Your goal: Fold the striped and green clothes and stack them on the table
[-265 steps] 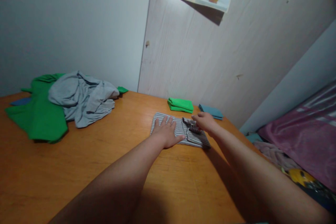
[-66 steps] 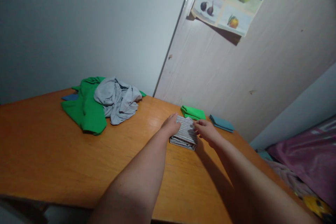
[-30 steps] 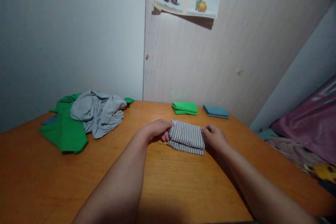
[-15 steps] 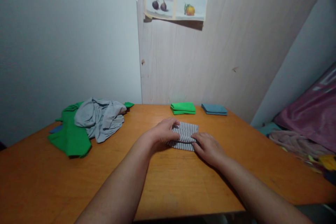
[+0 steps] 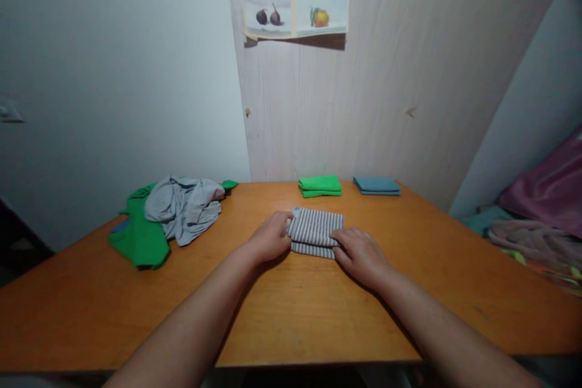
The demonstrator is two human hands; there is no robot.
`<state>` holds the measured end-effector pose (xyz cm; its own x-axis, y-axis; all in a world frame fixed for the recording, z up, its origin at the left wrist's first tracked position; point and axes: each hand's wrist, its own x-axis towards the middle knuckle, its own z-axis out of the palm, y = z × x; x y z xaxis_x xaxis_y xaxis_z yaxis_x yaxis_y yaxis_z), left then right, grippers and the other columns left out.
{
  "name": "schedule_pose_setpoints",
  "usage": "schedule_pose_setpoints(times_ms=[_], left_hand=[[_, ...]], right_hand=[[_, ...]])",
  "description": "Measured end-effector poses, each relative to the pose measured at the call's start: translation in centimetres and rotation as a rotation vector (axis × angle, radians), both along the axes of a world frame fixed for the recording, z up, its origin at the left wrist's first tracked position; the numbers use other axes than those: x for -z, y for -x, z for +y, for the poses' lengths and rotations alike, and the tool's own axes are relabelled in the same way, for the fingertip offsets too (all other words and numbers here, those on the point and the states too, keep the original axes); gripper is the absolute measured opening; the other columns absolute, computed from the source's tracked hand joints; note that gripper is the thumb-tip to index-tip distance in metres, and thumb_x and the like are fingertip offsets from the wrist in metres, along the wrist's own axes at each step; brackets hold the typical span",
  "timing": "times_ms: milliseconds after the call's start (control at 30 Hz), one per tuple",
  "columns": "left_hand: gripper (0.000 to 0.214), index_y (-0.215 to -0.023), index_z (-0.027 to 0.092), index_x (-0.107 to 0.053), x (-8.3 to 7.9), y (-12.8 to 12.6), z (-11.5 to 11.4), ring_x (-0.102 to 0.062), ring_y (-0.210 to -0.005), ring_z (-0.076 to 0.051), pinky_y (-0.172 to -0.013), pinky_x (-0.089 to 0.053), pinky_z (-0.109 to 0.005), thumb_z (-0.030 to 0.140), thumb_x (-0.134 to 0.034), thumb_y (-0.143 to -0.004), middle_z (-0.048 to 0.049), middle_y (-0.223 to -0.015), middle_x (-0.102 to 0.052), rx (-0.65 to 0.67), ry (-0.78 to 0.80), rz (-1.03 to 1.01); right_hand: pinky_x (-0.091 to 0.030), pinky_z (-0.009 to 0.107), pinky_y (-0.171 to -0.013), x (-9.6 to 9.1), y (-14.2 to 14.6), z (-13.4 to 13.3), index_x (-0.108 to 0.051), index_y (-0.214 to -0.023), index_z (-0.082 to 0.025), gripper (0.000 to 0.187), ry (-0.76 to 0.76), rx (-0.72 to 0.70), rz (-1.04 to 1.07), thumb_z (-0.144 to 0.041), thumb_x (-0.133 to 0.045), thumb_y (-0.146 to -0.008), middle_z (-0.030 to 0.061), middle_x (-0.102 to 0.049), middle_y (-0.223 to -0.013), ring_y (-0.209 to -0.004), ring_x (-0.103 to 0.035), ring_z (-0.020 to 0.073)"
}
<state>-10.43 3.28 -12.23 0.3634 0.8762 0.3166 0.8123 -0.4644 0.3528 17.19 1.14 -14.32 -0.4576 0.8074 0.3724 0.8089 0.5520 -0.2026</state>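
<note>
A grey-and-white striped cloth (image 5: 317, 227), folded into a small layered rectangle, lies flat on the wooden table (image 5: 291, 315). My left hand (image 5: 271, 236) is at its left edge, fingers curled and fingertips against the fabric. On the opposite side, my right hand (image 5: 362, 256) has the near right corner between thumb and fingers, with the thumb low by the bottom layer. Part of each hand's grip is hidden.
Behind the striped cloth sit a folded green cloth (image 5: 320, 186) and a folded blue cloth (image 5: 377, 185). At the left, a crumpled grey garment (image 5: 186, 206) lies over a green garment (image 5: 143, 242). Walls border the table's back.
My left hand has drawn back left from the top of the striped cloth to its edge, uncovering more of it. My right hand stays at the right corner. The view has shifted slightly.
</note>
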Motion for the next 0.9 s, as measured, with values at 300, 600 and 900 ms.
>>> schedule_pose_setpoints(times_ms=[300,600,900], left_hand=[[0.020,-0.107,0.023,-0.063,-1.3,-0.9,-2.1,-0.053,-0.119,-0.028,-0.103,-0.040,-0.045,0.023,-0.057,-0.087,-0.0090,-0.121,-0.063,0.056,-0.268,0.302],[0.009,-0.095,0.022,-0.059,-1.4,-1.4,-3.4,-0.055,-0.098,-0.025,-0.092,-0.039,-0.042,0.024,-0.051,-0.095,-0.0079,-0.102,-0.063,0.144,-0.378,0.504],[0.008,-0.093,0.021,-0.056,-0.9,-0.7,-3.2,-0.056,-0.096,-0.024,-0.091,-0.039,-0.040,0.017,-0.052,-0.088,-0.0071,-0.100,-0.062,0.129,-0.292,0.492]], right_hand=[[-0.037,0.033,-0.089,-0.4,0.3,-0.1,-0.064,-0.119,-0.020,0.034,-0.001,0.033,-0.022,-0.018,-0.053,-0.088,0.0085,-0.070,-0.114,-0.107,-0.058,0.0239],[-0.037,0.031,-0.080,-0.3,0.1,0.0,-0.065,-0.109,-0.020,0.028,-0.006,0.072,-0.026,-0.014,-0.051,-0.085,0.0080,-0.069,-0.101,-0.097,-0.059,0.0225],[-0.035,0.033,-0.083,-1.5,0.1,-1.3,-0.067,-0.094,-0.021,0.013,-0.131,-0.066,-0.028,-0.021,-0.055,-0.088,0.0064,-0.064,-0.095,-0.095,-0.052,0.0221]])
